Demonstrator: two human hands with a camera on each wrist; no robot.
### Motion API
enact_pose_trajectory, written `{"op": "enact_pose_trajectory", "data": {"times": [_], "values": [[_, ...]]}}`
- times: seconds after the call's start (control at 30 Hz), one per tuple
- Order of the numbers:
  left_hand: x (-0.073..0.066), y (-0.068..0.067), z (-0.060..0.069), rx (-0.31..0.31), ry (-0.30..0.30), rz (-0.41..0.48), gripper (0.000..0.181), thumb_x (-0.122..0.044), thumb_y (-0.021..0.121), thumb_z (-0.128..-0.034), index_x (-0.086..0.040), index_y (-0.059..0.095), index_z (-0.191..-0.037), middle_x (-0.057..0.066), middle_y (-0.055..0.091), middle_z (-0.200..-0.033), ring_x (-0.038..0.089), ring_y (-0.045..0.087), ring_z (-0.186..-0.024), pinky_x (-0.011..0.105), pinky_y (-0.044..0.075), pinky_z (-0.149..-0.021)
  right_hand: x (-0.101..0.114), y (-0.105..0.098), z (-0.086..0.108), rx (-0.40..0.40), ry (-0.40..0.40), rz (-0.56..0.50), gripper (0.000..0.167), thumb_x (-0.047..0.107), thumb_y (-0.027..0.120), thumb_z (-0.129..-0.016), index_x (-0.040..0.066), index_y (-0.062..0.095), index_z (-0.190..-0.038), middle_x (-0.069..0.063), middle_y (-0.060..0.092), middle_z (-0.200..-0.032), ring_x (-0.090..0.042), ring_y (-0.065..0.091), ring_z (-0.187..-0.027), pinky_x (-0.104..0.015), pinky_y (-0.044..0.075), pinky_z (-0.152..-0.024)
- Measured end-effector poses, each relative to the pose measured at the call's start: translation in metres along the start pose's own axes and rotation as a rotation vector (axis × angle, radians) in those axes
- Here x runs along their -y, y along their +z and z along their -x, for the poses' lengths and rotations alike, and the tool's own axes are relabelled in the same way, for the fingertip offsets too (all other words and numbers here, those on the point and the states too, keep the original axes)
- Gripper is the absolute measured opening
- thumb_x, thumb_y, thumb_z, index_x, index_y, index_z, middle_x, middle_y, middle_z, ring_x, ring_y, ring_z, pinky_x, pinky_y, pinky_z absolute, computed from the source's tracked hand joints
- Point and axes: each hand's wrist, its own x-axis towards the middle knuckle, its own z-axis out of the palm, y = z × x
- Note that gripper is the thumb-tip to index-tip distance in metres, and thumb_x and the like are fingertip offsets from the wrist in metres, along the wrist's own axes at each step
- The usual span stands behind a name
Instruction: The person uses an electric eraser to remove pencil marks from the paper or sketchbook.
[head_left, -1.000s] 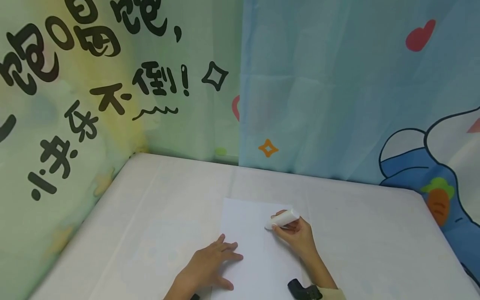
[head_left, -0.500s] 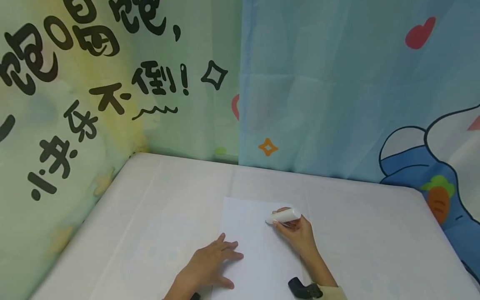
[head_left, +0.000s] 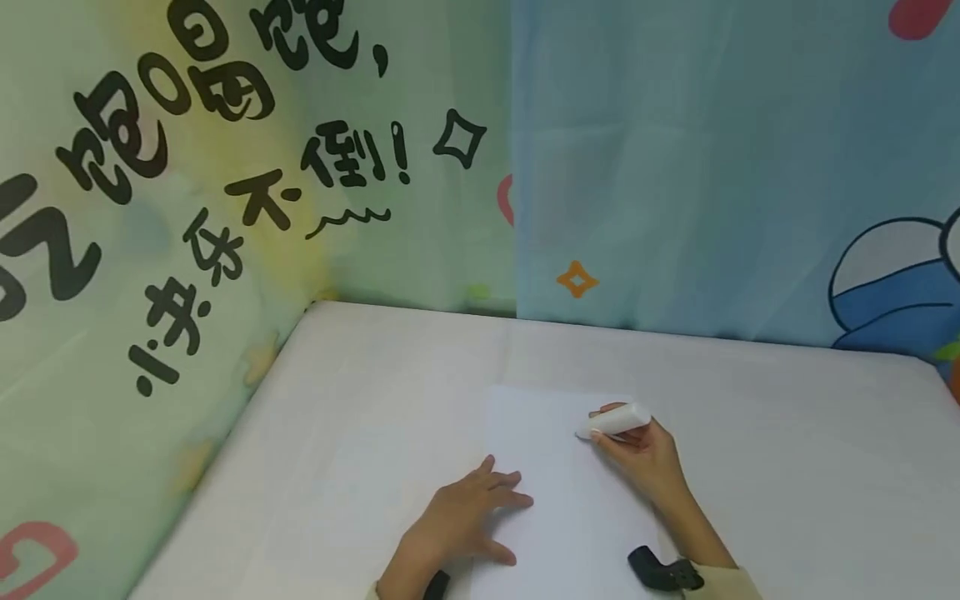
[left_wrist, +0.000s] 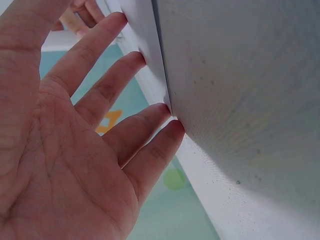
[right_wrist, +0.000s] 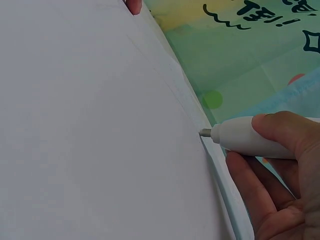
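Note:
A white sheet of paper [head_left: 551,492] lies on the white-covered table. My left hand [head_left: 465,510] is spread at its left edge; in the left wrist view the fingertips [left_wrist: 134,59] touch the paper and the surface beside it. My right hand [head_left: 648,458] grips a thick white marker [head_left: 621,419], held tilted over the far right part of the sheet. In the right wrist view, the thumb lies along the top of the marker [right_wrist: 245,137], with fingers beneath. Its small grey slanted tip points at the paper; whether it touches is hard to tell.
The white tabletop [head_left: 360,400] stretches around the paper. Behind it hangs a blue curtain [head_left: 675,167], and a green printed curtain [head_left: 420,258] with black lettering borders the left side. A black strap device [head_left: 663,571] sits at my right wrist.
The head view has turned left, so everything appears shifted to the right. The marker tip has moved slightly away from me along the paper. My left hand stays in place on the sheet.

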Motion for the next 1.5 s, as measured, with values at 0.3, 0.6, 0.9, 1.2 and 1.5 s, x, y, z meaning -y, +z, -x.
{"op": "enact_pose_trajectory", "data": {"times": [0.3, 0.6, 0.9, 1.2, 1.5], "values": [[-0.002, -0.002, 0.001, -0.013, -0.012, 0.017, 0.069, -0.043, 0.086, -0.0621, -0.029, 0.065, -0.126, -0.004, 0.054, -0.142, 0.031, 0.041, -0.138, 0.047, 0.053, -0.092, 0.009, -0.002, 0.0, 0.035, 0.088, 0.063, 0.036, -0.012, 0.073, -0.077, -0.012, 0.06, -0.111, -0.031, 0.065, -0.103, 0.006, 0.064, -0.088, -0.013, 0.054, -0.076], [-0.007, -0.002, -0.002, -0.01, 0.007, 0.0, 0.068, -0.044, 0.087, -0.0623, -0.03, 0.065, -0.125, -0.005, 0.055, -0.142, 0.03, 0.042, -0.138, 0.043, 0.054, -0.092, 0.009, -0.008, 0.004, 0.03, 0.063, 0.029, 0.036, -0.015, 0.073, -0.076, -0.015, 0.06, -0.109, -0.035, 0.065, -0.102, 0.005, 0.065, -0.088, -0.015, 0.055, -0.074], [-0.006, -0.002, 0.0, -0.016, 0.006, 0.008, 0.068, -0.044, 0.087, -0.0623, -0.029, 0.065, -0.125, -0.005, 0.055, -0.141, 0.03, 0.042, -0.138, 0.042, 0.056, -0.089, 0.01, -0.007, 0.004, 0.059, 0.066, 0.021, 0.036, -0.014, 0.075, -0.075, -0.013, 0.062, -0.108, -0.024, 0.069, -0.1, 0.002, 0.066, -0.086, -0.017, 0.056, -0.073], [-0.009, -0.002, -0.007, -0.013, 0.029, 0.01, 0.067, -0.045, 0.086, -0.0638, -0.03, 0.065, -0.126, -0.005, 0.054, -0.142, 0.03, 0.041, -0.139, 0.043, 0.055, -0.091, 0.013, -0.015, 0.006, 0.038, 0.031, 0.006, 0.036, -0.018, 0.073, -0.073, -0.013, 0.061, -0.107, 0.012, 0.069, -0.097, 0.002, 0.066, -0.085, -0.016, 0.056, -0.071], [-0.01, -0.004, -0.002, -0.03, 0.029, 0.044, 0.067, -0.041, 0.088, -0.0628, -0.029, 0.066, -0.124, -0.004, 0.056, -0.141, 0.032, 0.042, -0.138, 0.045, 0.055, -0.09, 0.013, -0.012, 0.005, 0.045, 0.061, 0.037, 0.036, -0.015, 0.074, -0.075, -0.012, 0.061, -0.109, -0.032, 0.065, -0.102, 0.003, 0.066, -0.088, -0.017, 0.056, -0.073]]}}
